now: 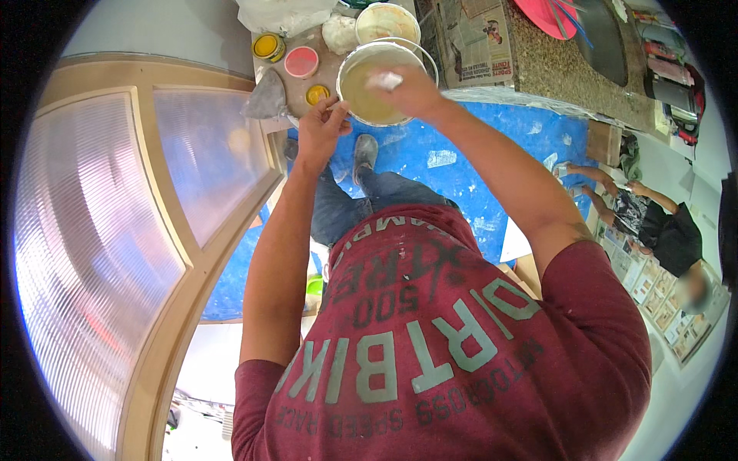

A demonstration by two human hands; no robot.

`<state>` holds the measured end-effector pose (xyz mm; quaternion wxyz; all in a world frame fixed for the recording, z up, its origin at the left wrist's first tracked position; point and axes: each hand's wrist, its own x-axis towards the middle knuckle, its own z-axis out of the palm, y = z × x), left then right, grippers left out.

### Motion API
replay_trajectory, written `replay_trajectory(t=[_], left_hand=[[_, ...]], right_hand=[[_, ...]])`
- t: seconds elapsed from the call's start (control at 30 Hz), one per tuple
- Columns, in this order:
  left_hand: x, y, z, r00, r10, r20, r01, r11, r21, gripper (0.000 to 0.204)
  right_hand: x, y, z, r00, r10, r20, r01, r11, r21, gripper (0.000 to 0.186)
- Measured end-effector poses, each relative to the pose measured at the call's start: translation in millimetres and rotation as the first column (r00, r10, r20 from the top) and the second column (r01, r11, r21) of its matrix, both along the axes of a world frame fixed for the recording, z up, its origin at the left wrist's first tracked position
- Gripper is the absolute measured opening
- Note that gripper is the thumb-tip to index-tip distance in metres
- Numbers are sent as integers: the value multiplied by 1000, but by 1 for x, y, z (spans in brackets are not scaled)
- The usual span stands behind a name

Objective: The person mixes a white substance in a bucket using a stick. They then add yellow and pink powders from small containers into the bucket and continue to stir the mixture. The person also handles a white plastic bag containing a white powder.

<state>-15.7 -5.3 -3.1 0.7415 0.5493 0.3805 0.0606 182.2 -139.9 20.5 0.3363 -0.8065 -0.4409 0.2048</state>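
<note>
A round white bucket (361,118) stands at the top middle, with cloudy yellowish-beige liquid inside. At its left rim is my left hand (321,132), thumb and fingers closed on the edge. Over the liquid, my right hand (413,91) is closed around a small white thing (386,80); motion blur hides what kind it is. Left of the bucket sit a small yellow pot (317,94), a tub of pink stuff (301,62) and a yellow tin (268,48). Behind it stands a second white bucket (388,24).
A grey cloth (265,96) hangs at the bench's left corner, beside a wooden-framed ribbed glass panel (100,253). A speckled counter (553,73) with newspaper (478,46) and a pink basin (547,15) lies right. Blue sheeting (492,154) covers the floor. Another person (653,223) works far right.
</note>
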Motion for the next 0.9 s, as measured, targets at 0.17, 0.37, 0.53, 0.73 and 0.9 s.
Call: replay_trajectory(t=[0.17, 0.37, 0.53, 0.73, 0.9], left_hand=[[0, 0, 6, 1000, -4, -5, 4, 1000, -6, 52], [-1, 3, 3, 999, -49, 10, 49, 999, -18, 50], [1, 0, -1, 1000, -11, 2, 11, 1000, -3, 54], [-2, 0, 0, 1000, 9, 6, -9, 1000, -25, 53], [1, 2, 6, 999, -32, 2, 32, 999, -9, 52]], right_hand=[[22, -2, 8, 990, 123, 65, -87, 911, -402, 39], [-16, -8, 7, 994, 97, -58, -100, 993, -54, 37], [9, 13, 16, 999, -7, 39, 15, 974, -226, 37], [17, 0, 37, 992, 128, 6, -114, 901, -419, 38], [-10, 10, 5, 995, 31, 91, -41, 993, 111, 32]])
